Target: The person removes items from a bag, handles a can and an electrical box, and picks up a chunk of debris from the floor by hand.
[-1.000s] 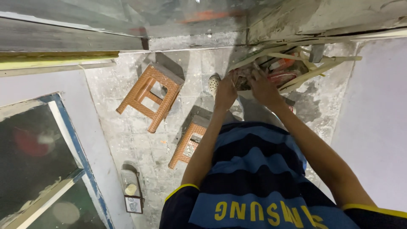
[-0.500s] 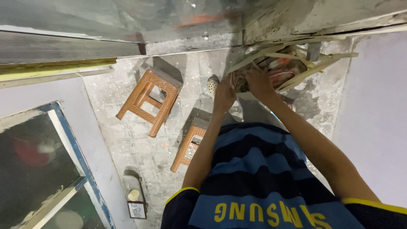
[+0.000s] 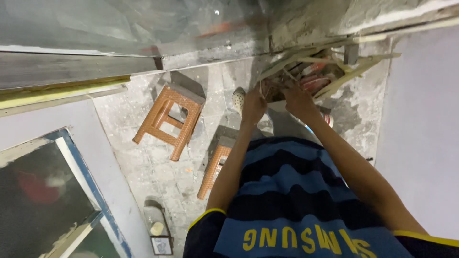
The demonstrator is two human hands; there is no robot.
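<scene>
Cluttered wooden crate (image 3: 334,79) of red packets (image 3: 315,85) under both hands (image 3: 277,102)

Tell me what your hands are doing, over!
Left hand and right hand both reaching into the cluttered crate. Grip hidden. Orange stool stands clear.

fingertips of both hands (image 3: 275,102) perhaps buried in blurred clutter (image 3: 311,79), second stool (image 3: 215,167) partly behind arm

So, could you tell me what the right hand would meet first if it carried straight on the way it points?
The right hand reaches into a pile of wooden slats; it would probably meet the red items among them first, though depth is unclear.
</scene>
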